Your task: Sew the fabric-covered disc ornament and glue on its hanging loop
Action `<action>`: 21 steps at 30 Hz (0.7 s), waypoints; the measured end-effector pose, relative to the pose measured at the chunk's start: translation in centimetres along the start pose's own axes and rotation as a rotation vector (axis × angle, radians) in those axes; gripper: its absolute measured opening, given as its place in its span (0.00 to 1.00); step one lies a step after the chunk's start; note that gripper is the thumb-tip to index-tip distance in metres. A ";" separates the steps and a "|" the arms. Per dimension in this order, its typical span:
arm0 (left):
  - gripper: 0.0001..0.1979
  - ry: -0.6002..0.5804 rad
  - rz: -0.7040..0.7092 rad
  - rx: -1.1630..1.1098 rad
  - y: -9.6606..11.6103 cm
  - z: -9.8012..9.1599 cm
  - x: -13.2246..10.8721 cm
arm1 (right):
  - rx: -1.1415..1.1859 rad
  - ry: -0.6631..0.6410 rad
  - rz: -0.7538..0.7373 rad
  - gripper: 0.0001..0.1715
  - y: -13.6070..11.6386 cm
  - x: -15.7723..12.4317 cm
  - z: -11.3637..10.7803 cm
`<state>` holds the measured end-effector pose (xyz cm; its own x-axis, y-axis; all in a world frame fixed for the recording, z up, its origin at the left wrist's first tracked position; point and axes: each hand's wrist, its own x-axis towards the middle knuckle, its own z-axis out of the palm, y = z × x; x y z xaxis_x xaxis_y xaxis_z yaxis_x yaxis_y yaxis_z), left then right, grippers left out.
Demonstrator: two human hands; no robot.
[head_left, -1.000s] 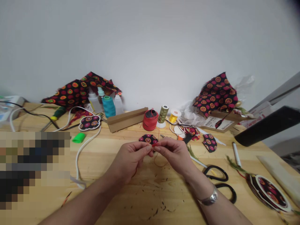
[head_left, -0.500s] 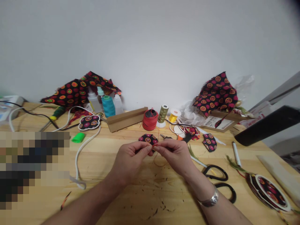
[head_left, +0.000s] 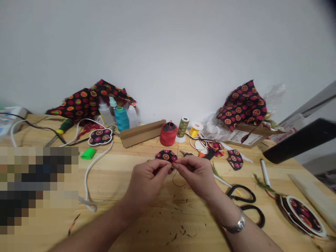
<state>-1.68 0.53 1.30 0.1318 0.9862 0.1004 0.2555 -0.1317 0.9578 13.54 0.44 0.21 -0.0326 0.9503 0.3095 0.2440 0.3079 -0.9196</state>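
Note:
My left hand [head_left: 148, 178] and my right hand [head_left: 198, 175] meet over the middle of the table, fingertips almost touching. Thumb and forefinger of each are pinched closed on a thin red thread [head_left: 174, 180], which hangs in a loose loop below the fingers. A strand also runs up from them toward the spools. Exactly what sits between the fingertips is small and partly hidden. Just behind the hands lies a dark patterned fabric piece [head_left: 166, 155], its lower part covered by my fingers. On my right wrist is a silver bracelet [head_left: 236, 224].
Behind stand a red thread spool [head_left: 168, 134], an olive spool [head_left: 183, 127], a yellow spool [head_left: 194, 130] and a cardboard tray [head_left: 143, 134]. Black-handled scissors [head_left: 243, 194] lie beside my right forearm. A white cable [head_left: 88, 175] curves at left; a round fabric-covered piece [head_left: 301, 215] lies right.
The hands stay nearly in place, still pinched together. The fingertips have shifted slightly, and the thread loop beneath them hangs a little differently.

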 end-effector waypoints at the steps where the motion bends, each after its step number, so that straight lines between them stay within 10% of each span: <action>1: 0.07 0.010 0.017 0.021 -0.1 0.0 -0.1 | 0.012 0.003 0.005 0.04 0.0 0.0 0.1; 21: 0.11 0.128 0.344 0.379 -1.2 0.2 -0.4 | 0.287 0.007 0.305 0.06 -0.7 0.2 0.2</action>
<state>-1.84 0.30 0.09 0.1569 0.8808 0.4467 0.5493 -0.4537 0.7018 13.13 0.39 0.82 0.0066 0.9999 0.0138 -0.0384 0.0140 -0.9992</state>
